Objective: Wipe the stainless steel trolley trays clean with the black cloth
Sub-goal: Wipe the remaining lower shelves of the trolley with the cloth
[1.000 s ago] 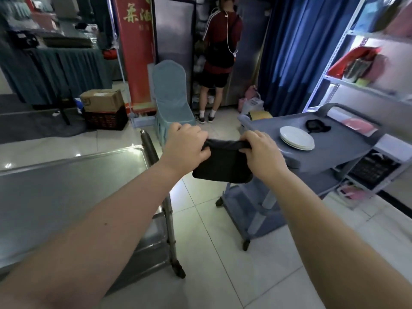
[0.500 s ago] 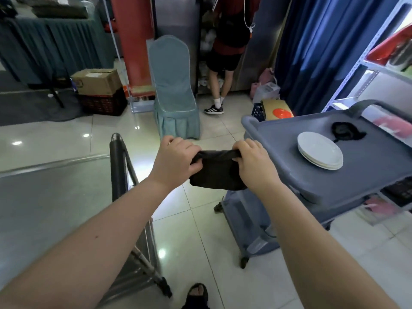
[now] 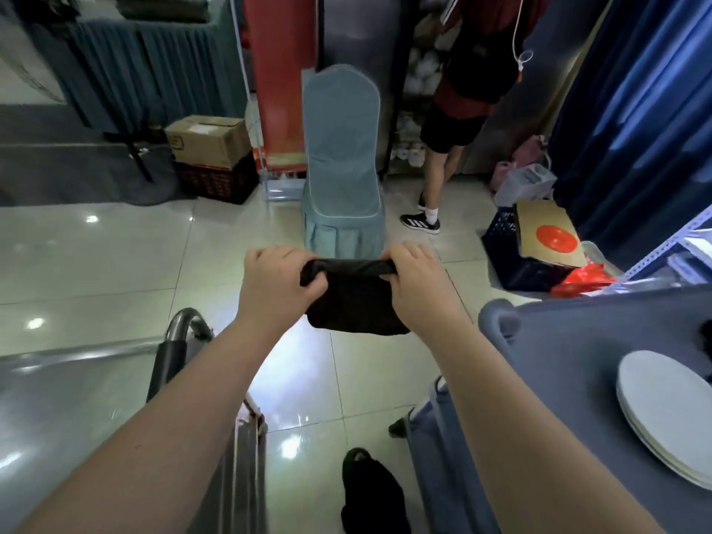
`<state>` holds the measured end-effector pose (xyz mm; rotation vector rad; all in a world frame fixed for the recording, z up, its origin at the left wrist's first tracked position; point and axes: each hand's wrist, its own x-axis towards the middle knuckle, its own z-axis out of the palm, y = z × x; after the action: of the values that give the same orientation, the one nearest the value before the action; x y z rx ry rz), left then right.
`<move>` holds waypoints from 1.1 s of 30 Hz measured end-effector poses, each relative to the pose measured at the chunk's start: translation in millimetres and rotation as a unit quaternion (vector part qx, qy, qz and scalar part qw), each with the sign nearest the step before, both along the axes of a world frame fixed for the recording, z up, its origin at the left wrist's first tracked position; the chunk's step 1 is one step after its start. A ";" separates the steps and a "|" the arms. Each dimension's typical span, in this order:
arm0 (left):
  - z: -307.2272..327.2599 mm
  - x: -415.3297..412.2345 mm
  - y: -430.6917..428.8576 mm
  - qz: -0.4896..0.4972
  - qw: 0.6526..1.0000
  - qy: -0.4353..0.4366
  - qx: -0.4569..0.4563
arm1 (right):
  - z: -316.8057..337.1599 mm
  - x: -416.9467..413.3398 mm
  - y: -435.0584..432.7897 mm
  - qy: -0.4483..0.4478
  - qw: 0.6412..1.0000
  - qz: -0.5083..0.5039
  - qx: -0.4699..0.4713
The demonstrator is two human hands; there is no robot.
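As before, the left hand (image 3: 275, 287) and right hand (image 3: 418, 289) each pinch the top edge of the limp black cloth (image 3: 358, 312) with curled fingers.

One steel trolley (image 3: 57, 398), one grey cart (image 3: 558, 360), one black cloth (image 3: 358, 306), one chair (image 3: 341, 148), perhaps three stacked plates (image 3: 670, 414).

Bare left forearm (image 3: 162, 456) and bare left hand (image 3: 277, 287), left of the black soft shoe (image 3: 370, 495). Bare right forearm (image 3: 512, 418) and bare right hand (image 3: 420, 291), right of that shoe. Shoe blurred, small opening at toe end.
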<state>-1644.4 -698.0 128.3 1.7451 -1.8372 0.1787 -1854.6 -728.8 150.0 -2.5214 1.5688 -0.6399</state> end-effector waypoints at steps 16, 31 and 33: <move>-16.2 151.2 -249.2 0.207 0.970 -0.073 0.103 | -26.9 184.2 -340.7 0.047 0.976 0.211 -0.006; -35.9 366.4 -456.2 0.272 0.956 -0.028 0.108 | -27.1 426.7 -569.7 0.079 0.957 0.277 -0.026; -39.0 398.7 -466.9 0.301 0.944 -0.056 0.120 | -32.7 471.0 -595.1 0.083 0.945 0.316 -0.025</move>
<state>-1245.7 -1164.8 89.3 2.4797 -1.3831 0.3066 -1383.6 -1323.8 117.3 -2.9338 0.6833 -0.3845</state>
